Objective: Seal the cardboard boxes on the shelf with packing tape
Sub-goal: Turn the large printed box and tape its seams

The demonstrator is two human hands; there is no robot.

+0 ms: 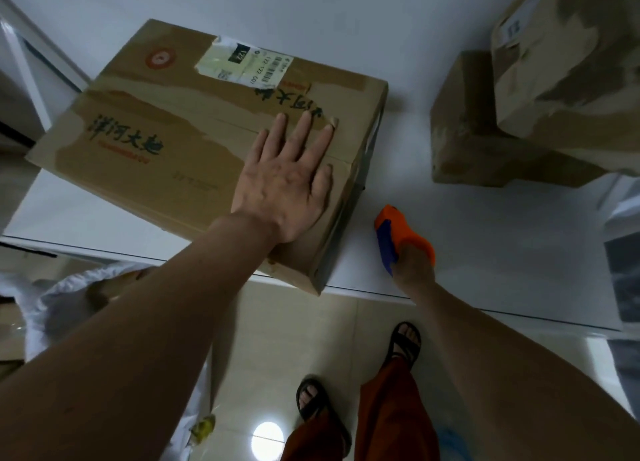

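Observation:
A large flat cardboard box (145, 142) with black writing and a shipping label lies on the white shelf (485, 246), its near corner hanging over the front edge. My left hand (287, 180) lies flat on the box's right part, fingers straight and spread over the centre seam. To the right of the box, my right hand (414, 263) grips an orange and blue tape dispenser (398, 234) resting on the shelf surface. The tape roll itself is hidden.
Two more cardboard boxes stand at the back right, a smaller box (471, 131) with a bigger box (568, 62) stacked on it. Below the shelf edge are tiled floor, my sandalled feet and white plastic bags (62, 298) at the left.

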